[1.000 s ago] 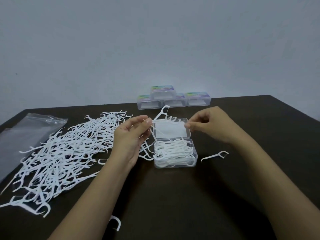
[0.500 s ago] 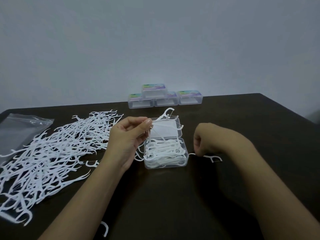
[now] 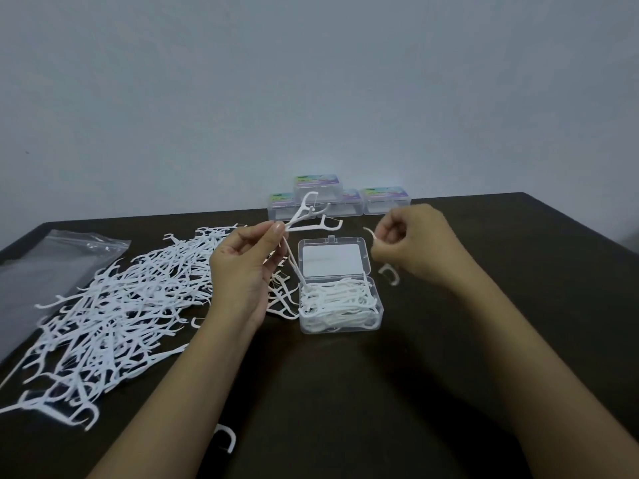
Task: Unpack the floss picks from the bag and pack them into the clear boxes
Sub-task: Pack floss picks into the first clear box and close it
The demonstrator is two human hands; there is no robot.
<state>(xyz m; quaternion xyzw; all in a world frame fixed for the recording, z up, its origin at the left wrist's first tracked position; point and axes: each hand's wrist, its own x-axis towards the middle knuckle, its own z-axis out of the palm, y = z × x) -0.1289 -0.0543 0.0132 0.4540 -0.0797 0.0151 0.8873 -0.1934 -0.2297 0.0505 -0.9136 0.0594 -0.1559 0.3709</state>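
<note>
Dark surface (image 3: 449, 409) w/ big tangled pile of floss picks (image 3: 114, 305) left of left grip (image 3: 242, 267): thin white sticks, hooked heads. Flat clear bag (image 3: 52, 264) further left. 4 closed boxes (image 3: 385, 200) stacked beyond both grips. Open clear box (image 3: 340, 302) btwn the grips, approx full of picks, lid (image 3: 333, 261) laid back. Left grip clamped thumb-to-finger on a few picks (image 3: 304, 216), heads fanned upward. Right grip (image 3: 411, 247) curled, pinching single pick (image 3: 371, 235); stray pick (image 3: 390, 274) just under it
</note>
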